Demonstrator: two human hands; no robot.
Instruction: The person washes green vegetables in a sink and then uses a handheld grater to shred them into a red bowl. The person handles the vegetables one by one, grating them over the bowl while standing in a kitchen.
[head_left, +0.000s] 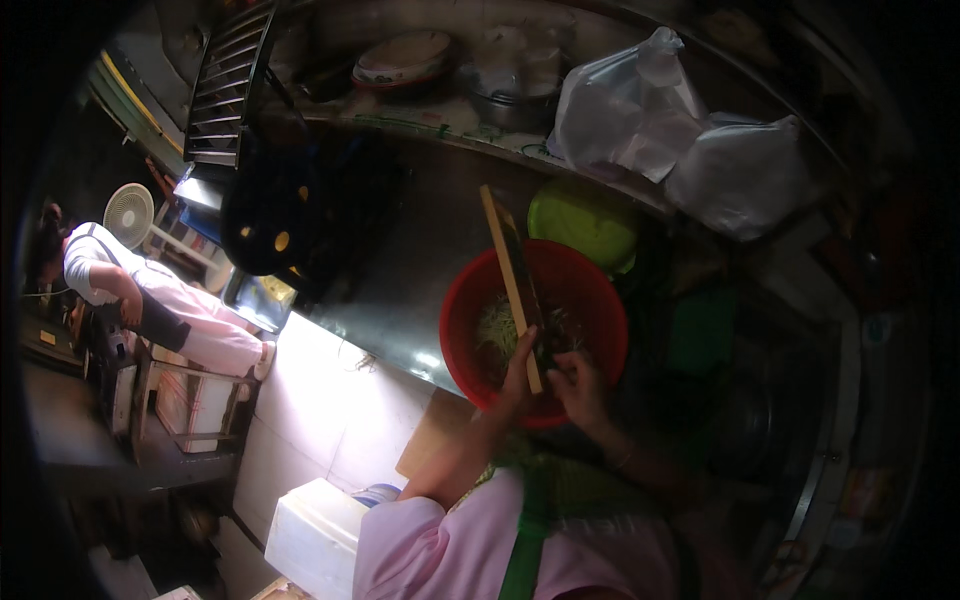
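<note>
A long, narrow tool like a slicer or grater board with a wooden edge (504, 259) lies tilted across a red plastic basin (459, 300). My left hand (519, 371) grips its near end. On the other side of the board, my right hand (579, 386) has bent fingers close to its lower end; whether they hold something is too dark to tell. Pale green shreds (496, 330) lie in the basin below the board. Behind the basin sits a lime-green plastic basin or lid (581, 221).
Clear plastic bags (630, 112), a metal pot (510, 105) and stacked dishes (405, 56) line the back shelf. A dark metal worktop (390, 300) holds the basin. At left, a person (150, 285) stands near a fan (129, 216). A white box (315, 529) is below left.
</note>
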